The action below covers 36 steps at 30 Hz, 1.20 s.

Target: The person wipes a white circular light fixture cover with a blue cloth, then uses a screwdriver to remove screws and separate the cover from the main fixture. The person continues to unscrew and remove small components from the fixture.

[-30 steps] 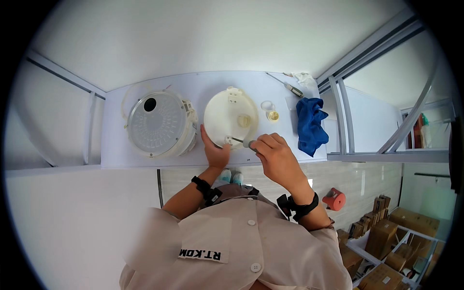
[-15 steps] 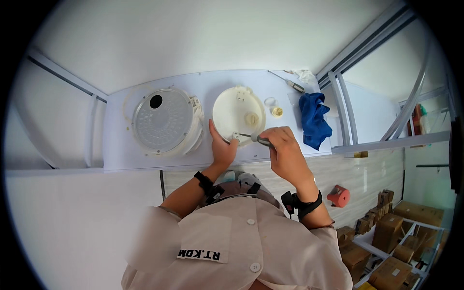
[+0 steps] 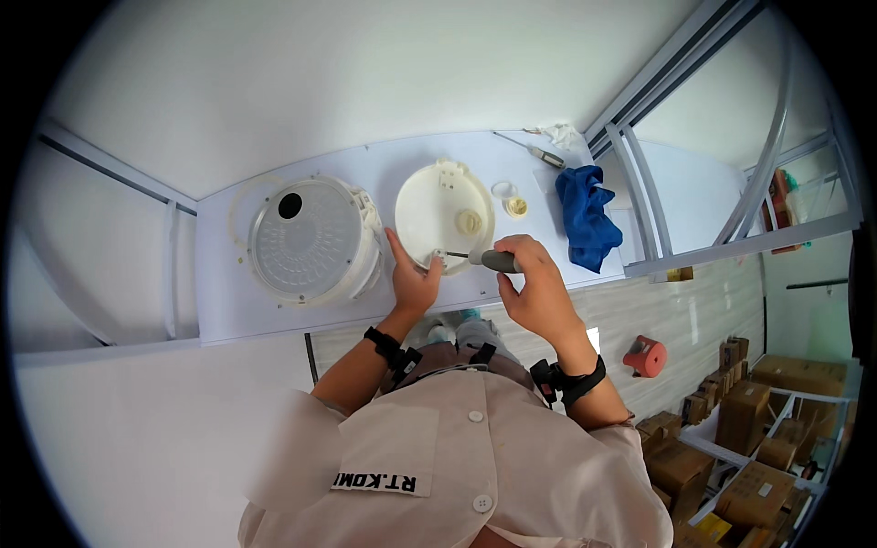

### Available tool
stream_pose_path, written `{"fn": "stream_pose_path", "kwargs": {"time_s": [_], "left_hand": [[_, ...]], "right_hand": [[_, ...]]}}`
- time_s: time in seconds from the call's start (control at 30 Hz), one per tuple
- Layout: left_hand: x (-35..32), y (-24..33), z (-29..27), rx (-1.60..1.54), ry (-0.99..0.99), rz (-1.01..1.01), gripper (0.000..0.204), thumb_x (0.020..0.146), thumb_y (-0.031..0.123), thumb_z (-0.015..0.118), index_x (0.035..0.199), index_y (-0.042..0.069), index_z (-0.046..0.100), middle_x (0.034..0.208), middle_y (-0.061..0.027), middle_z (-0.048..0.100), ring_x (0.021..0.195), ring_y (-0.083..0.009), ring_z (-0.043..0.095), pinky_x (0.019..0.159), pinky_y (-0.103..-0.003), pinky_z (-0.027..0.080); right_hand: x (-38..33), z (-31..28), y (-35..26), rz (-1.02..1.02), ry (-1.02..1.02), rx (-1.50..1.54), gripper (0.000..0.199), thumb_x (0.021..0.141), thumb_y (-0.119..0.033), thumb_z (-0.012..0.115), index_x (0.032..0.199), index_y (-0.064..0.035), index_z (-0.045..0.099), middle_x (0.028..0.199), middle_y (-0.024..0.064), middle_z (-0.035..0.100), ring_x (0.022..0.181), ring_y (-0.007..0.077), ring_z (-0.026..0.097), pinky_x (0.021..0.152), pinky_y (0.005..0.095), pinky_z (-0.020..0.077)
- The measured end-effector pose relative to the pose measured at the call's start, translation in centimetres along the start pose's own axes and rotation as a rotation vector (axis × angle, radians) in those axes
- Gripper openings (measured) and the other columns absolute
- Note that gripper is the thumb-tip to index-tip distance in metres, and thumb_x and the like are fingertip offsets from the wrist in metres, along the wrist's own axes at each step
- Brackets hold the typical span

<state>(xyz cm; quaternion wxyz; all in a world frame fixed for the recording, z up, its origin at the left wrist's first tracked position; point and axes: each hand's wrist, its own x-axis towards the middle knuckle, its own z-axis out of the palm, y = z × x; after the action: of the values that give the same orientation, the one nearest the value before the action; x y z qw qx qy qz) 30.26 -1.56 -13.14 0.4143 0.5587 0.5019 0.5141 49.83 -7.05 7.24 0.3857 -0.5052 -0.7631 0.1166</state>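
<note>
A round white plastic lid (image 3: 422, 208) lies on the table with its hollow inside up. My left hand (image 3: 416, 288) grips its near left rim, thumb on the inside by a small white hinge bracket (image 3: 438, 257). In my right hand (image 3: 541, 297) is a screwdriver (image 3: 495, 261) with a grey handle, held almost level. Its shaft points left and the tip meets the bracket; any screw there is too small to make out. Inside the lid sits a cream round fitting (image 3: 469, 221).
Left of the lid stands a round white container (image 3: 311, 239) with a translucent top. Right of it are a clear ring (image 3: 503, 189), a cream cap (image 3: 516, 207), a blue cloth (image 3: 586, 219) and a second screwdriver (image 3: 545, 156). White frame rails (image 3: 650, 196) border the table.
The right hand has shifted slightly back along the screwdriver, so more of the grey handle shows. The left hand keeps its hold on the lid. The whole view has shifted slightly.
</note>
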Motion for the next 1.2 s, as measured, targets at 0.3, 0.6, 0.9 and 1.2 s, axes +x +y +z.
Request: {"fn": "stream_pose_path", "kwargs": {"time_s": [0.3, 0.6, 0.9, 1.2], "left_hand": [[-0.1, -0.6, 0.0, -0.088, 0.01, 0.054, 0.103, 0.089, 0.005, 0.067, 0.166, -0.007, -0.001, 0.147, -0.0337, 0.057, 0.125, -0.0372, 0.067, 0.101, -0.039, 0.055], [-0.3, 0.2, -0.3, -0.102, -0.038, -0.028, 0.1, 0.09, -0.005, 0.063, 0.167, -0.006, -0.002, 0.151, -0.0281, 0.054, 0.127, -0.0296, 0.064, 0.101, -0.036, 0.054], [-0.1, -0.1, 0.0, 0.008, 0.016, 0.07, 0.102, 0.089, 0.007, 0.067, 0.166, -0.006, 0.001, 0.128, -0.0306, 0.07, 0.104, -0.035, 0.076, 0.084, -0.038, 0.06], [-0.4, 0.3, -0.1, 0.0, 0.009, 0.04, 0.1, 0.089, 0.003, 0.065, 0.167, -0.006, 0.002, 0.132, -0.0298, 0.067, 0.108, -0.0331, 0.074, 0.086, -0.038, 0.059]], "right_hand": [[0.8, -0.3, -0.7, 0.366, -0.193, -0.223, 0.032, 0.095, -0.02, 0.076, 0.12, -0.0028, 0.065, 0.115, 0.0226, 0.064, 0.09, 0.0405, 0.068, 0.072, 0.0478, 0.0561], [1.6, 0.3, -1.5, 0.256, -0.112, -0.099, 0.042, 0.081, 0.006, 0.073, 0.121, -0.0043, 0.066, 0.116, 0.0176, 0.065, 0.099, 0.0388, 0.068, 0.082, 0.0438, 0.0568], [1.8, 0.1, -1.6, 0.167, -0.059, -0.03, 0.036, 0.086, -0.005, 0.077, 0.121, -0.0057, 0.067, 0.112, 0.0171, 0.067, 0.092, 0.0394, 0.07, 0.075, 0.0445, 0.058], [1.5, -0.3, 0.7, -0.06, -0.085, -0.031, 0.043, 0.088, -0.018, 0.081, 0.125, -0.0044, 0.064, 0.106, 0.0194, 0.068, 0.082, 0.0397, 0.07, 0.068, 0.0458, 0.0567]]}}
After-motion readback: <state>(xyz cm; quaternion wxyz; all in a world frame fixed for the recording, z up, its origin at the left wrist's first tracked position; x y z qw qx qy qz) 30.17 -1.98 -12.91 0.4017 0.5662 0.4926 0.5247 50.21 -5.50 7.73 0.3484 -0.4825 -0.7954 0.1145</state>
